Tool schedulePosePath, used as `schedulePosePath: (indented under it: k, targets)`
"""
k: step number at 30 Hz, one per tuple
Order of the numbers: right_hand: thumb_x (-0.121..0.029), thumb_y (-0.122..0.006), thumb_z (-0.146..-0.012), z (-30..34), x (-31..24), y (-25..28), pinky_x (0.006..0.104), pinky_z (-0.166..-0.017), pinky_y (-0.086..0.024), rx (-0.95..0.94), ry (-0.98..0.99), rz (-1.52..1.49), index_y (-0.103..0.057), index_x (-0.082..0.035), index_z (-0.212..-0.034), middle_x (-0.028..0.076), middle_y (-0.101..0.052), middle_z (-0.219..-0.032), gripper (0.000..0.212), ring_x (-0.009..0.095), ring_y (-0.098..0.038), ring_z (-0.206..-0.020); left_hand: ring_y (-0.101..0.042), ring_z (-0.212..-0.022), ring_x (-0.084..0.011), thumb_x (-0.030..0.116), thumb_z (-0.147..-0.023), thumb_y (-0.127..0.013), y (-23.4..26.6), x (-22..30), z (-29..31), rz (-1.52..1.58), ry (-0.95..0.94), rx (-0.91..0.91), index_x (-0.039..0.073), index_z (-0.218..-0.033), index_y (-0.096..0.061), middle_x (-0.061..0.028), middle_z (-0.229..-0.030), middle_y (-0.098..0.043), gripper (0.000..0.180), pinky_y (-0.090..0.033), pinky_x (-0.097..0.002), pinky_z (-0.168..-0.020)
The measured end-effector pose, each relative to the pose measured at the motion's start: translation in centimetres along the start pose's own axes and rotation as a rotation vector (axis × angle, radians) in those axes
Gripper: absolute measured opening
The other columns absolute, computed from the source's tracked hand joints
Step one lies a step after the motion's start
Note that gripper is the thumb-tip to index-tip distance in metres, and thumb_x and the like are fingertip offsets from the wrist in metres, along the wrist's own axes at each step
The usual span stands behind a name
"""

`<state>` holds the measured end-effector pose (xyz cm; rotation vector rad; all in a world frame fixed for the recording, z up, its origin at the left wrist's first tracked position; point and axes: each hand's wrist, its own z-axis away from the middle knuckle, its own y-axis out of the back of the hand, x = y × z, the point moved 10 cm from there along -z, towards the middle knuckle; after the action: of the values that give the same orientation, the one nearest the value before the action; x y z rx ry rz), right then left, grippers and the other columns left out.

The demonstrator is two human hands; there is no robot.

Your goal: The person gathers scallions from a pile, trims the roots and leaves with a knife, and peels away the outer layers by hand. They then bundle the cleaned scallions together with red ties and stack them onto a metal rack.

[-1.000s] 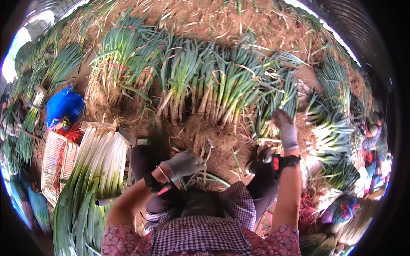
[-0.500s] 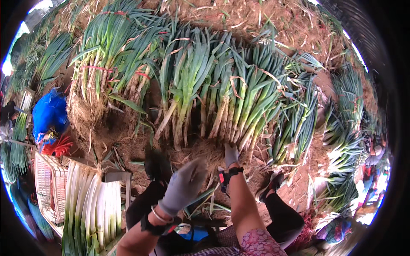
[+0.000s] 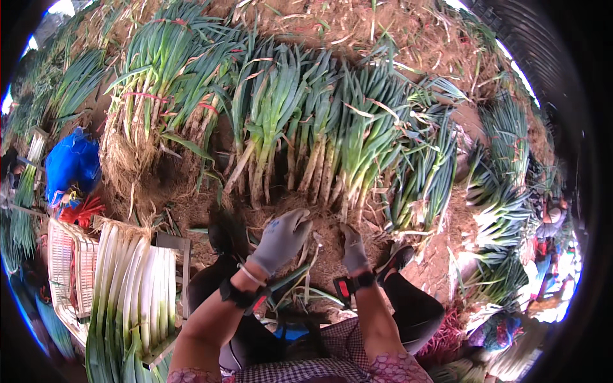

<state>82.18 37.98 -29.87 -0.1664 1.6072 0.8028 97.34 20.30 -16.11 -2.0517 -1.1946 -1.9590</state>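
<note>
Left hand: I see the gloved left hand (image 3: 281,237) at mid-frame, fingers half-curled; can't tell if anything is gripped.
Right hand: gloved right hand (image 3: 354,247), just right of center, fingertips near the root ends of the row; grip hidden from me, can't tell.
Onion row: long green onions (image 3: 271,108) across upper center, just above both hands; brownish lower stalks, roots down, a few dry leaves. I'd call these unfinished.
Pale stack: white-stalked onions (image 3: 131,281), lower left, leaves toward the bottom edge, beside a metal frame (image 3: 185,274). Look peeled, so I'd log them as done; tan roots show at their top ends.
Tied bundles: 2 at upper left, the larger bundle (image 3: 150,99) with red ties, soil-toned stalks, roots on. Looks unstarted to me.
Right side: more onions (image 3: 495,217), pale ends at left; can't tell how far cleaned.
Progress: some done, plenty left by my read; exact count unclear.
Surroundings: blue bag (image 3: 73,169) at left, white basket (image 3: 56,281) under it, 1 co-worker (image 3: 550,220) at right edge.
</note>
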Motion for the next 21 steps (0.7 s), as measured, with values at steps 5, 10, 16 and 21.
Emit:
schedulePosePath:
  k: [5, 10, 16, 21]
  targets:
    - [-0.028, -0.047, -0.096, 12.9, -10.1, -1.9, 0.02, -0.046, -0.031, -0.502, -0.541, -0.64, -0.053, 0.005, -0.117, -0.003, -0.048, -0.067, 0.039, 0.005, -0.04, -0.052, -0.063, -0.095, -0.0302, 0.022, -0.09, -0.058, -3.8, -4.9, 0.3, -0.008, 0.192, -0.323, -0.001, -0.114, -0.055, -0.0172, -0.103, -0.063, 0.033, -0.05, -0.0365, -0.079]
    - [-0.036, -0.054, -0.093, 18.8, -7.2, 1.3, 0.0232, -0.049, -0.035, -0.63, -0.543, -0.338, -0.061, -0.002, -0.11, -0.001, -0.052, -0.067, 0.039, 0.007, -0.044, -0.054, -0.061, -0.099, -0.032, 0.024, -0.094, -0.054, -3.4, -3.1, 0.1, 1.522, 0.5, -0.012, 0.0, -0.119, -0.05, -0.0124, -0.107, -0.06, 0.034, -0.051, -0.0471, -0.085]
    - [-0.016, -0.07, -0.079, 5.2, -16.5, -5.1, 0.0255, -0.069, -0.049, -0.226, 0.082, 0.031, -0.061, -0.001, -0.107, 0.008, -0.066, -0.089, 0.032, 0.014, -0.061, -0.075, -0.062, -0.085, -0.0212, 0.02, -0.092, -0.058, 1.1, -5.0, 0.6, 1.352, 0.373, 0.174, 0.001, -0.111, -0.057, -0.0076, -0.095, -0.063, 0.027, -0.053, -0.0367, -0.074]
    - [-0.012, -0.068, -0.081, 3.0, -18.4, -11.9, 0.0241, -0.058, -0.043, -0.246, 0.01, -0.546, -0.061, -0.003, -0.088, 0.001, -0.059, -0.073, 0.014, 0.01, -0.051, -0.06, -0.065, -0.078, -0.0195, 0.018, -0.091, -0.058, 4.6, -5.8, 0.6, 1.311, 0.42, 0.278, 0.001, -0.113, -0.055, -0.0086, -0.09, -0.065, 0.028, -0.054, -0.032, -0.065]
